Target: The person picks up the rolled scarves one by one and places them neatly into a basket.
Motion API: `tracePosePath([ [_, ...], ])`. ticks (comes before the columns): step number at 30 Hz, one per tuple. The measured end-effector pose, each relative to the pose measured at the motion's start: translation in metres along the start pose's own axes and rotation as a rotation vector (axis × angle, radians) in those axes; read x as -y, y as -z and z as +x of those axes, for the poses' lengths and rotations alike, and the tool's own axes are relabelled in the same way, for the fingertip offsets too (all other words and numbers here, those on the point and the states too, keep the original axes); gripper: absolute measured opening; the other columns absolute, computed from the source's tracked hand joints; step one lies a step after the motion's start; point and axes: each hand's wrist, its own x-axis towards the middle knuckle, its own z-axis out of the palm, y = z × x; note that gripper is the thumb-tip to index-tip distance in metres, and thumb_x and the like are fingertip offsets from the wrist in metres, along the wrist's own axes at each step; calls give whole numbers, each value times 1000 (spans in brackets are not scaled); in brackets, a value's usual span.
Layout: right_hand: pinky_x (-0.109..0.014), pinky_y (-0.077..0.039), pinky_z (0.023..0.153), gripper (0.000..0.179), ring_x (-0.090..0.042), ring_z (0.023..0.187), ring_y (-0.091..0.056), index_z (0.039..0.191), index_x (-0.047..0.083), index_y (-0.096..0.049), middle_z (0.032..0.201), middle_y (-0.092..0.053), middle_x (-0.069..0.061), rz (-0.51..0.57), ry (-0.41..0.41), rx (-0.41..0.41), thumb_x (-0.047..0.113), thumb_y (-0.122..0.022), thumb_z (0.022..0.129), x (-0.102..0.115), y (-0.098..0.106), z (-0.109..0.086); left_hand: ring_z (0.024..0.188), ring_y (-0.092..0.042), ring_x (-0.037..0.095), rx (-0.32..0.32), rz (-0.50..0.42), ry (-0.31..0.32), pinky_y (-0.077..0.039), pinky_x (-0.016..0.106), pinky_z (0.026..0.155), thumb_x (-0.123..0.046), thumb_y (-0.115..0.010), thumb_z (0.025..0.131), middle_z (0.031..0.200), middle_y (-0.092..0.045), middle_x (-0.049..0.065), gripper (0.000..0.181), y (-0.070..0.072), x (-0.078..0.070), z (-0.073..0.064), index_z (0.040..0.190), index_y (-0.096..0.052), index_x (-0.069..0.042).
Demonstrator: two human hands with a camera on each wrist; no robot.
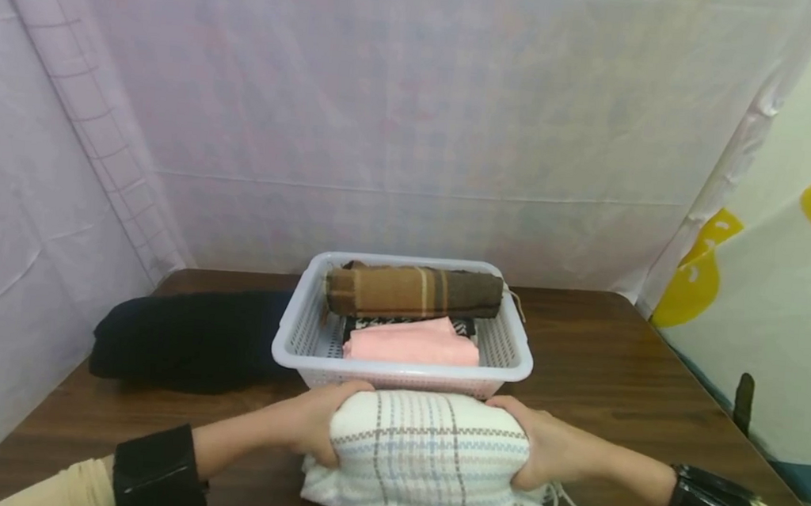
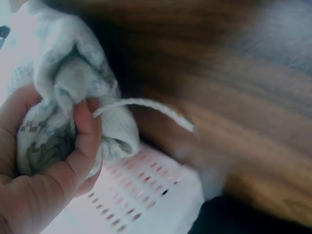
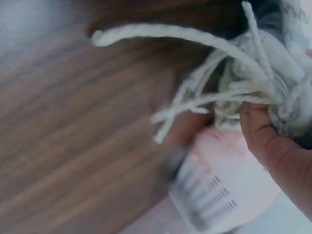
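A white scarf [image 1: 429,453] with blue and brown plaid lines is rolled in front of the basket. My left hand [image 1: 321,421] grips its left end; in the left wrist view the fingers [image 2: 85,131] curl into the folded cloth. At the other end my right hand [image 1: 551,445] holds the roll, with white fringe strands [image 3: 204,92] hanging by its fingers [image 3: 258,122]. Loose cloth spreads below the roll toward the near side. Just beyond stands a white perforated basket [image 1: 284,347], holding a brown plaid roll [image 1: 413,292], a folded pink cloth [image 1: 413,342] and a black-and-white patterned cloth [image 1: 467,328].
A folded black cloth [image 1: 191,339] lies on the brown wooden table [image 1: 583,354] left of the basket. White fabric walls [image 1: 415,127] enclose the table's back and left side. A light hanging with yellow shapes [image 1: 692,283] covers the right.
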Motion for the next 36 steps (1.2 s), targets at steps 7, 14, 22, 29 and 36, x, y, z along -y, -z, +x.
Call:
tracePosePath([
  [7,-28,-48,72,87,-17,88,-56,135,15,-32,109,-54,-8,65,-89,12,9,-75,59,27,26,3,93,-50,21,32,-63,73,-43,38,78,4,-80,44,107,-54,4,88,35,-23,-8,123,-45,-15],
  [14,-31,-49,72,85,-22,88,-56,135,12,-30,107,-55,-10,108,-96,40,10,-71,61,47,60,12,98,-48,24,58,-142,175,-44,37,78,7,-80,48,113,-49,7,93,71,-45,-11,129,-40,-17],
  [22,-37,-47,75,90,-25,90,-54,138,10,-27,110,-52,-13,82,-101,-22,10,-72,60,55,99,34,98,-49,27,35,-40,126,-46,34,74,2,-77,53,118,-46,15,93,116,-59,2,135,-35,-10],
  [29,-36,-48,72,91,-26,88,-54,139,11,-27,112,-50,-16,-53,-63,-168,6,-74,62,58,146,69,101,-51,32,-103,148,127,-48,43,78,5,-75,56,120,-48,15,94,163,-67,35,138,-32,-14],
  [36,-37,-47,67,88,-27,86,-55,137,18,-33,114,-52,-15,-212,-15,-338,2,-76,62,43,164,92,106,-49,33,-295,305,-7,-45,50,84,6,-75,59,124,-48,15,92,171,-57,61,139,-32,-11],
])
